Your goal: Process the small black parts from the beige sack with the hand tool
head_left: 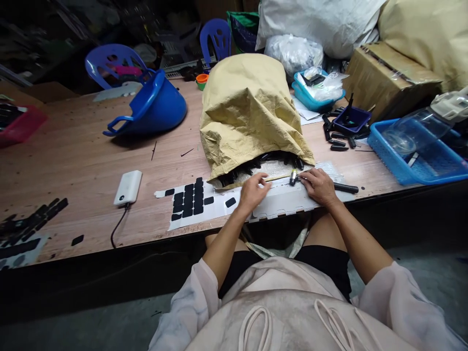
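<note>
My right hand [319, 185] is wrapped round a small hammer [293, 177]. Its metal and yellow head sticks out to the left of my fingers, and the black handle [345, 187] shows on the right. My left hand [255, 193] is over the white sheet by the bag's mouth, fingers bent and apart, with nothing visible in them. In front of both hands lies a large tan sack [252, 107], its mouth toward me, with several black parts [263, 157] inside. Left of my left hand, rows of black rounded pads [188, 200] stick to white backing paper, one loose pad [230, 202] nearer.
A blue tub [161, 105] lies tipped on the left, with a white power bank [127, 187] and cable nearer. To the right are a blue basket [420, 165], a small purple tray [351, 119] among black parts, and a cardboard box [391, 83].
</note>
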